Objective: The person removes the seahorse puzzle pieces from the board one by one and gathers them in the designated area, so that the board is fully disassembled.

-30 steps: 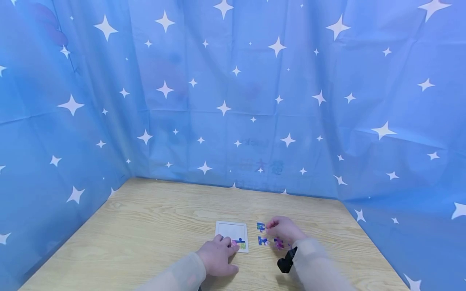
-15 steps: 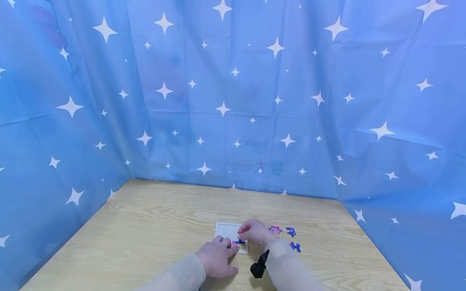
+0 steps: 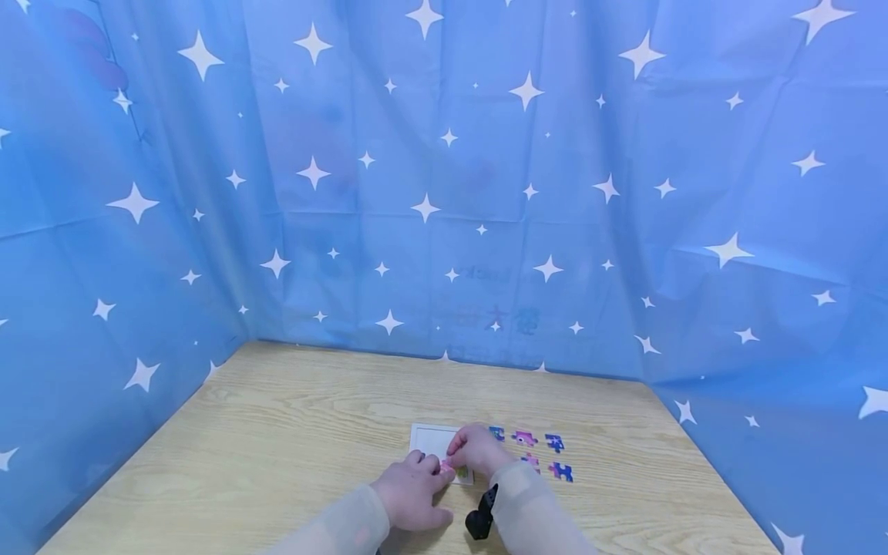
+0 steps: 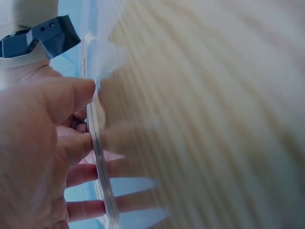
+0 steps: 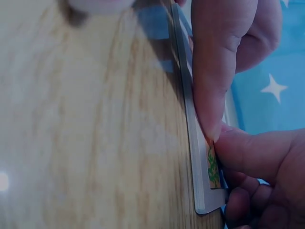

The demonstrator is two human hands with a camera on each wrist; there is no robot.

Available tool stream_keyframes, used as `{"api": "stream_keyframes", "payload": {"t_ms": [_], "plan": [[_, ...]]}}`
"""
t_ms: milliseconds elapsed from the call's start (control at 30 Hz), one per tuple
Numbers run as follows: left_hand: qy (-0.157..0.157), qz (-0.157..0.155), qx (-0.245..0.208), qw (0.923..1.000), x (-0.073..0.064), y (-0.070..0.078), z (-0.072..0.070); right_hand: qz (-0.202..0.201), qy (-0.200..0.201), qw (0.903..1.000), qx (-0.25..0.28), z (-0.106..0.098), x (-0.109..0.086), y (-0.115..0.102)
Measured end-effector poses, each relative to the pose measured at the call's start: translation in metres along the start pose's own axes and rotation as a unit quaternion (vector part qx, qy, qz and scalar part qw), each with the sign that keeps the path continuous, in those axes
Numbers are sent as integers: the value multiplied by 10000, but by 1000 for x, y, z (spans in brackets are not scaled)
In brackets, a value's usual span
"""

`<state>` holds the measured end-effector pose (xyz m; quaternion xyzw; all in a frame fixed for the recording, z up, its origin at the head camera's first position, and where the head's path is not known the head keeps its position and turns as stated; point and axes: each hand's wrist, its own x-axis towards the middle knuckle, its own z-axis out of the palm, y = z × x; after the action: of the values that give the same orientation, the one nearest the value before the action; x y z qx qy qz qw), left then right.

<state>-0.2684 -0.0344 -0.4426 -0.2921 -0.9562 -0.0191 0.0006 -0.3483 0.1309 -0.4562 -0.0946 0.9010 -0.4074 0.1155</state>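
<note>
pressing straight onto the thin pale tray [image 3: 426, 441], your left fingers [image 4: 83, 174] are bracing it, while your right fingers [image 3: 460, 441] are curling narrow over it, just beside them. whether they are pinching anything i cannot tell, since your hands are hiding the contact. a leafy green piece [image 5: 214, 174] is sitting inside the tray corner, near your right thumb, and at least five flat loose pieces [image 3: 525, 438] are lying right of your right fingers, showing rounded knobs and sockets. for this fitting work, you are probably doing best by holding the tray steady, lining knobs up with sockets, then pushing straight down near the seam; tilting could be popping neighbours loose. beneath, the grained wood bench [image 3: 312, 432] is faintly mirroring your left fingers, so the tray may be sliding easily.
</note>
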Motion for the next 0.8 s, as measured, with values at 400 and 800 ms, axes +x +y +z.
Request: {"api": "stream_keyframes", "payload": {"t_ms": [400, 800], "plan": [[-230, 362, -345, 9985, -10, -15, 0, 19, 150, 9992, -358, 2, 1, -2], [-476, 190, -863, 9950, -36, -36, -3, 139, 175, 9987, -448, 2, 0, -5]]}}
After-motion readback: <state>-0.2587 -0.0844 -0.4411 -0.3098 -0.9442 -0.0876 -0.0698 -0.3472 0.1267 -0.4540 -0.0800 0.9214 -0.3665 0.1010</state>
